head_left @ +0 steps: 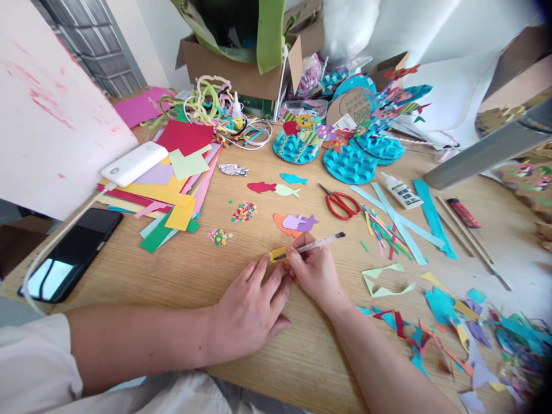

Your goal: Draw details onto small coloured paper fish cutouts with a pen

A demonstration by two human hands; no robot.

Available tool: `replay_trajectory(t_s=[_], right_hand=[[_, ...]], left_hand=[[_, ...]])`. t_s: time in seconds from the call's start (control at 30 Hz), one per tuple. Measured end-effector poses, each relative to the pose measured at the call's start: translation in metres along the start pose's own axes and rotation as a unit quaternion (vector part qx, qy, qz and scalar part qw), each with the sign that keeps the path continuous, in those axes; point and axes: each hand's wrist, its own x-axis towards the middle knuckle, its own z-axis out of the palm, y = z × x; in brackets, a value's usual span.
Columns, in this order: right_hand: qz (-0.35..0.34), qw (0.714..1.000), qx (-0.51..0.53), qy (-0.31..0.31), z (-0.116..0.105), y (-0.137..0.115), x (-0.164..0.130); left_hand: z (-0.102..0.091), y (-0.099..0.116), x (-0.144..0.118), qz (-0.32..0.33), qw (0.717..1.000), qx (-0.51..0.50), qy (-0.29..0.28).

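My right hand point(317, 267) grips a slim, straight pen point(321, 242), its tip at a small yellow paper piece point(278, 252) that lies on the wood-grained desk point(181, 282), left of the scissors point(342, 204) and nearer me. My left hand point(252, 302) is palm down and loosely spread, gripping nothing, its fingertips resting at that same paper. The scissors have glossy red loop handles and short metal blades. Just left of them, and a little nearer me, flat paper fish point(295, 223) in orange, lilac and purple overlap; a smooth-edged blue fish point(294, 179) lies to their left and farther off. Well left of the scissors sit two heaps of tiny paper bits point(244, 211). Beyond them stand round blue discs point(349, 164) with a bumpy, egg-carton surface. To their right are long, flat pale-blue strips point(399, 224) and a white plastic glue bottle point(403, 191); jagged scraps point(442, 305) spread right and nearer me.
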Motion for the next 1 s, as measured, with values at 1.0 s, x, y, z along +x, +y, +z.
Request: replay_trajectory(t_s=[1.0], right_hand=[[0.004,1.000,0.013,-0.012,0.0000,0.0019,-0.0003]], left_hand=[[0.0019,0.0003,-0.0015,0.002,1.000,-0.002,0.006]])
